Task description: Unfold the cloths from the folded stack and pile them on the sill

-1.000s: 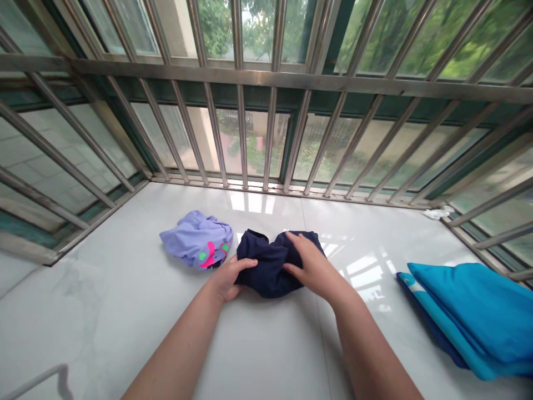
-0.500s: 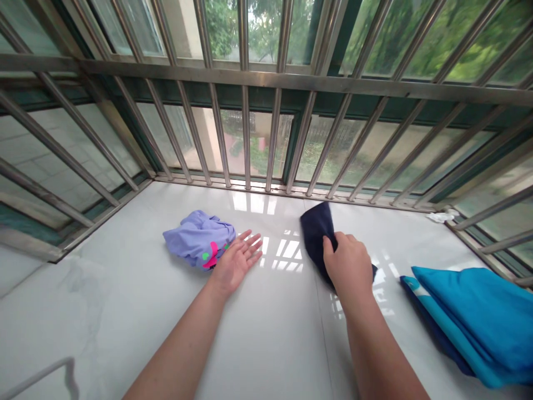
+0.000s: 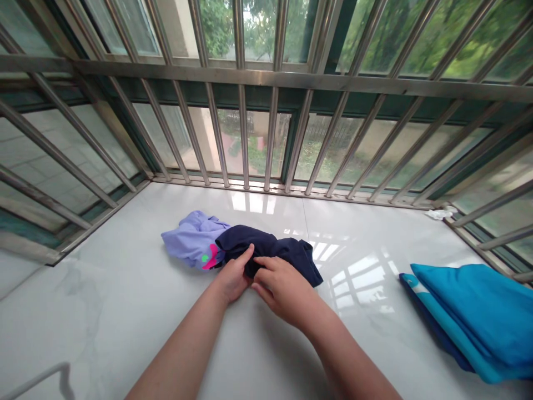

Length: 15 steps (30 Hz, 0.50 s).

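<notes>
A crumpled navy garment (image 3: 275,250) lies on the white marble sill (image 3: 125,311), its left end overlapping a lilac garment (image 3: 189,240) with pink and green marks. My left hand (image 3: 234,276) pinches the navy cloth at its near edge. Right beside it, my right hand (image 3: 283,289) grips the same near edge, fingers curled into the fabric. The two hands almost touch.
A folded bright blue cloth (image 3: 474,316) lies at the right. Steel window bars (image 3: 266,111) close off the far and side edges of the sill. A small white scrap (image 3: 439,213) sits in the far right corner. A thin metal rail (image 3: 37,380) shows at bottom left.
The navy garment went right in my right hand while my left hand lay open; now it is back at the centre, against the lilac garment, with both hands gripping it.
</notes>
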{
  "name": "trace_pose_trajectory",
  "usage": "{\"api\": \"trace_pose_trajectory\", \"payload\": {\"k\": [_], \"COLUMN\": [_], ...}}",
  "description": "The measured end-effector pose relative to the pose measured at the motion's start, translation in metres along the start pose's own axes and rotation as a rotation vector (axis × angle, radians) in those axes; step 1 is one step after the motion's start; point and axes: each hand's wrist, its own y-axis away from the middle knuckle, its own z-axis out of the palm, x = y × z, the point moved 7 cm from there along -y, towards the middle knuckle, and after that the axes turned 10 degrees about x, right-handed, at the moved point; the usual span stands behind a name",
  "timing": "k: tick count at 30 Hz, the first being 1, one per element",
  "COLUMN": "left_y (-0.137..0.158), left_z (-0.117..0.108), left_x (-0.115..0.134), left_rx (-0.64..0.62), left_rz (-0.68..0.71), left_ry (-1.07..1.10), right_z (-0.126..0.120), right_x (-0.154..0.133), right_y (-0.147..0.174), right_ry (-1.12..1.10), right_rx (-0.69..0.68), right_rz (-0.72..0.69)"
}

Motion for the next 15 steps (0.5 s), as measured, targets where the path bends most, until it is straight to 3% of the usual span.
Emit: {"api": "trace_pose_trajectory", "payload": {"k": [4,8,10,12,15], "left_y": [0.005,0.012,0.012,0.010,0.006], "left_z": [0.006,0.011,0.010,0.006,-0.006], "left_x": [-0.003,-0.014,-0.014,-0.010,-0.002], "left_rx": [-0.082,-0.178,-0.167,-0.145,-0.128], "left_rz": [-0.015,-0.067,-0.061,-0.037,-0.026], "left_ry": [-0.011,-0.119,-0.131,-0.103,-0.021], "right_z": [-0.025,-0.022,-0.028,-0.046,-0.082], "right_x": [0.026,0.045,0.044,0.042,0.058], "right_y": [0.000,0.002,0.002,0.002,0.012], "right_ry": [0.162,0.274,0.238,0.081,-0.365], "right_rx": [0.166,-0.037,-0.050,0.083,0.419], "right_rz": [0.255,0.367,0.348,0.346,0.480]}}
